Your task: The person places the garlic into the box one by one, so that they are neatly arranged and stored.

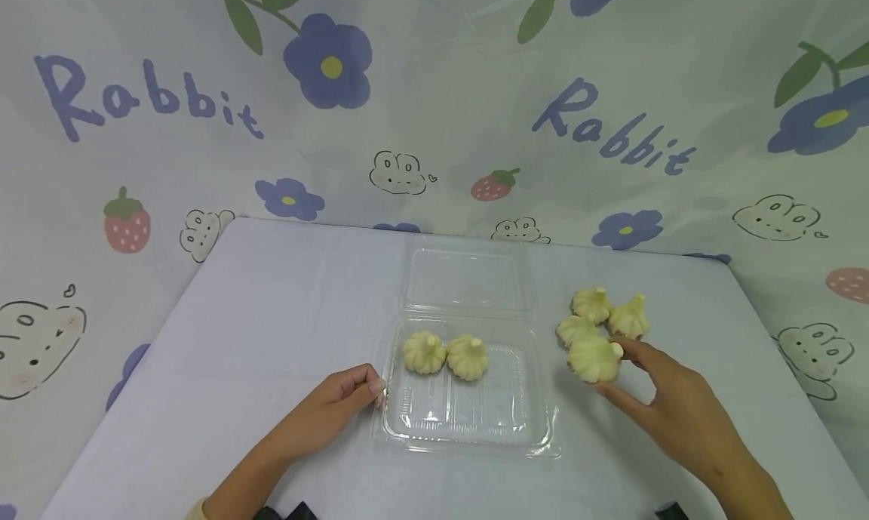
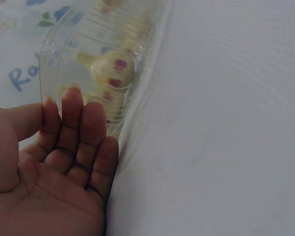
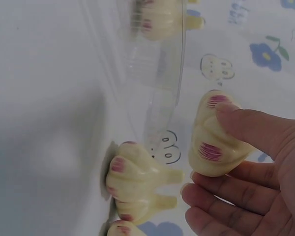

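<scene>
A garlic bulb [image 1: 594, 360] is pinched between the thumb and fingers of my right hand [image 1: 686, 407]; the right wrist view shows this bulb [image 3: 211, 142] raised off the table, with purple marks on it. Just beyond it, three more garlic bulbs [image 1: 629, 318] sit close together on the table. A clear plastic clamshell box [image 1: 468, 422] lies with its lid [image 1: 468, 277] folded back. Inside its tray, two garlic bulbs [image 1: 425, 352] stand side by side at the far left. My left hand [image 1: 333, 407] holds the box's left edge between thumb and fingers.
White cloth covers the table [image 1: 285, 301]. Behind it hangs a curtain [image 1: 434, 112] printed with rabbits, flowers and strawberries. Dark objects [image 1: 302, 511] show at the bottom edge of the head view, near both wrists.
</scene>
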{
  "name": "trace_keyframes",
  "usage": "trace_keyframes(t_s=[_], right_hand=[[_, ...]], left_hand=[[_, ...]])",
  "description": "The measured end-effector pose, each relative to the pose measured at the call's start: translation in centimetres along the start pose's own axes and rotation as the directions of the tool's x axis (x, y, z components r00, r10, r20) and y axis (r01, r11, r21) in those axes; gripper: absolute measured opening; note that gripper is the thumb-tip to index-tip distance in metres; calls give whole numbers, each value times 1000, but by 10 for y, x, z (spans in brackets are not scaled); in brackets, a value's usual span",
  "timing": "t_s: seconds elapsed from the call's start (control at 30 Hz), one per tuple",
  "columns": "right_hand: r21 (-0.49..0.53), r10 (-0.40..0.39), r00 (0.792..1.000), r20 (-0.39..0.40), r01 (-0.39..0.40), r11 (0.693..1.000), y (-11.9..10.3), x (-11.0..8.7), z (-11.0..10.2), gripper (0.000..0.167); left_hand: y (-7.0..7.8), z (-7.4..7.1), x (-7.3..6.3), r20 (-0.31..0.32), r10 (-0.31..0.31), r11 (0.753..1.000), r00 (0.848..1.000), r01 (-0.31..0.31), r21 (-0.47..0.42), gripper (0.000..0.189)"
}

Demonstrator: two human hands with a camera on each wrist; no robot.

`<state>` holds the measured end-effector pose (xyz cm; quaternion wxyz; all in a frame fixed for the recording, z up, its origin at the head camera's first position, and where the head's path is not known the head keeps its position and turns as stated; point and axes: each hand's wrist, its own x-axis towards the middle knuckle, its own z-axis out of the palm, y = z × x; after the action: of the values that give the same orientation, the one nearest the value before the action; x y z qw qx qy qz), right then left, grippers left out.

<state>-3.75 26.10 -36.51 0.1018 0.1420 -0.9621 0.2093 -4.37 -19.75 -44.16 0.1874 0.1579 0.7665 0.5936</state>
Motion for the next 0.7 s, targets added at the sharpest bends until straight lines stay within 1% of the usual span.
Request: trace_keyframes(t_s=[0.17,0.27,0.53,0.7], right_hand=[[-9,-36,999,-16,36,999,-7,3,0,68],[-9,-54,998,-11,54,998,-11,4,0,66],[-4,-90,996,3,90,996,-21,10,6,64],[6,-92,995,23,92,996,-27,15,9,62]], left_hand=[[0,0,0,0,-5,1000,1000,5,-1,25],[0,-1,0,-2,-20,1000,1000,20,-3,25],[2,0,-1,-2,-26,1000,1000,26,-12,24],[3,-1,-1,4,4,1000,1000,-4,-3,24]])
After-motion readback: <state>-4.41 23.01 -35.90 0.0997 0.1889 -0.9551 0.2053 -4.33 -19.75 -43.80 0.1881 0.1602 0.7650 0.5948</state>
